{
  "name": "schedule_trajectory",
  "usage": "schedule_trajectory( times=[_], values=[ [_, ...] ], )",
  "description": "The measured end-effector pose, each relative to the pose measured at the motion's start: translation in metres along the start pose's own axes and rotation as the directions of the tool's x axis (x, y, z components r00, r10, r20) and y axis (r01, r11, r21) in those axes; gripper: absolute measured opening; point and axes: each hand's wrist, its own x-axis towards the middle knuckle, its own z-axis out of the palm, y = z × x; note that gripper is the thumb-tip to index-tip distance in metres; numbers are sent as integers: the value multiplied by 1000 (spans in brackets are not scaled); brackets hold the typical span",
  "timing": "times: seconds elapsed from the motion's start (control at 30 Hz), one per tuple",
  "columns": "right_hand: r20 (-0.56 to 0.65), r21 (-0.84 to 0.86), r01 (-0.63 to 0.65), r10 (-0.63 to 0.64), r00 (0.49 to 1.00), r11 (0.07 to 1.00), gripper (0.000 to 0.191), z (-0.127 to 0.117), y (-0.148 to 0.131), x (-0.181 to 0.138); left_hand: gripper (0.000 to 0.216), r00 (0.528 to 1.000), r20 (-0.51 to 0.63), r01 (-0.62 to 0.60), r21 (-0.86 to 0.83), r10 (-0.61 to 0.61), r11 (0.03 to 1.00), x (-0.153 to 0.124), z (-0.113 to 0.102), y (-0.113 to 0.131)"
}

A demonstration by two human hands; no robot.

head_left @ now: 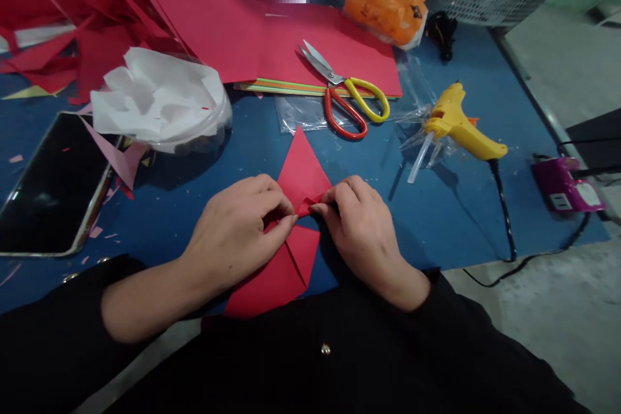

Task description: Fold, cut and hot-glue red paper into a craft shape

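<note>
A folded piece of red paper (301, 171) lies on the blue mat (436, 207) right in front of me, one point aimed away and a wider flap toward my body. My left hand (237, 229) pinches the paper's middle fold from the left, fingers closed on it. From the right, my right hand (361, 229) pinches the same fold, fingertips almost meeting the left ones. Both wrists wear black sleeves.
Red-and-yellow scissors (347, 90) lie on a stack of red sheets (252, 35). A yellow glue gun (460, 126) rests to the right, its cord running to a purple socket (565, 184). A phone (48, 187), a clear tub of white paper (162, 103), red scraps (58, 19) and an orange bag (385, 0) lie around.
</note>
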Motion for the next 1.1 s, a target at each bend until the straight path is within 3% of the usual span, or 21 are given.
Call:
schedule_trajectory(
  times=[0.1,0.17,0.3,0.4,0.53,0.67,0.87,1.0,1.1],
  values=[
    [14,8,3,-3,1000,1000,31,-1,0,0,13,998,-53,-30,113,37,993,-5,-2,2],
    [9,7,2,-2,1000,1000,31,-1,0,0,19,987,-59,-133,217,149,967,-9,-3,3],
    [-6,16,-4,4,1000,1000,31,0,-1,1,30,913,49,-398,335,406,854,-13,-2,3],
    [-2,49,-20,20,1000,999,29,-1,0,2,32,876,134,-479,347,463,806,-14,1,0],
    [-54,265,-98,116,992,959,20,-9,5,1,36,862,252,-504,347,439,791,-14,4,-2],
    [-169,424,-149,239,956,893,20,-17,9,-4,37,841,226,-539,423,491,729,-14,3,-2],
    [7,402,-118,126,992,908,2,-14,8,-4,33,816,147,-557,458,560,693,-14,2,-1],
    [52,325,-123,112,992,938,3,-11,6,1,28,846,69,-502,438,529,746,-14,2,1],
    [54,258,-116,105,993,959,5,-10,5,3,23,923,-40,-342,366,382,866,-13,1,1]
  ],
)
